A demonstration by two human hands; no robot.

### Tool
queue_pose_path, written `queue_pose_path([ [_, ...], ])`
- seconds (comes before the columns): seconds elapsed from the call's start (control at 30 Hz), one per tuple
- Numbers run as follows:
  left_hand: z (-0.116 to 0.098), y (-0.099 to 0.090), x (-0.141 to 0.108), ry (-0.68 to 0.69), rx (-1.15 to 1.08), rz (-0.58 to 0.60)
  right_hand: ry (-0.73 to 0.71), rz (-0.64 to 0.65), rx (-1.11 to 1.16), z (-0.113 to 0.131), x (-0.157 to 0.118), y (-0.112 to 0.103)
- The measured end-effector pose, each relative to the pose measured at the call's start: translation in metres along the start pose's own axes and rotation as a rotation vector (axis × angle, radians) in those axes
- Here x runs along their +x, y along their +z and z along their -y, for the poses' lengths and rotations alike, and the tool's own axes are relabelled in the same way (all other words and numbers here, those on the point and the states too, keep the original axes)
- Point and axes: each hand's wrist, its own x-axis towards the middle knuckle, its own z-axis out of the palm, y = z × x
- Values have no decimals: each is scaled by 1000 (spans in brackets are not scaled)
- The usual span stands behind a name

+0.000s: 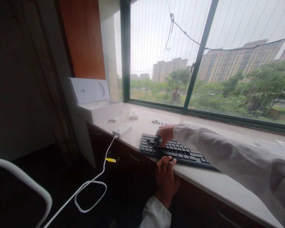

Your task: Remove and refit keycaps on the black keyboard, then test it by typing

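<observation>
Keyboard (pixel 180 153): it lies flat on the pale stone sill (pixel 228 183), running from about 9 o'clock to 3 o'clock in front of you, its near edge along the sill's lip.
Right hand (pixel 165 134): your fingers are curled down onto the keys at the keyboard's left end, pinching a small dark piece, probably a keycap (pixel 157 138); how firm the pinch is you cannot tell.
Left hand (pixel 165 182): it rests against the near edge at 6 o'clock, fingertips on the frame, loosely bent, closed around nothing.
Handling: judge the board thin, light and stiff; take it by the long edges, not the keys. A keycap would be tiny, smooth and easy to drop.
Loose bits (pixel 157 122): small dark pieces lie at 12 o'clock beyond the keyboard, too small to identify.
Nearby: a white cable (pixel 92 186) hangs off the sill from a white block (pixel 122 129) at 10 o'clock; an open white box (pixel 95 101) stands farther back.
Hidden: the keyboard's right end sits behind your sleeve (pixel 228 152).
</observation>
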Motion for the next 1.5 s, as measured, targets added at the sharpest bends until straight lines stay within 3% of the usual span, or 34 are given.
queue_pose_path([
  [0.33,-3,-2,2,-12,-28,-29,24,21,-44,9,8,5],
  [0.47,-3,-3,2,5,25,-7,14,-60,-96,10,4,7],
  [0.67,-2,-4,0,3,-7,22,-4,-110,-34,-9,-2,8],
  [0.77,-3,-8,0,7,5,36,22,-215,73,-21,-18,13],
  [0.87,-5,-16,1,46,36,56,171,-386,91,-25,-48,29],
  [0.97,-6,-28,4,77,21,97,373,-459,124,-23,-86,55],
  [1.23,-9,-59,26,99,-40,251,812,-414,214,-43,-171,133],
  [1.33,-9,-68,41,78,-70,260,950,-328,270,-53,-184,158],
  [1.5,-1,-79,73,-12,77,201,972,-296,364,-57,-184,179],
])
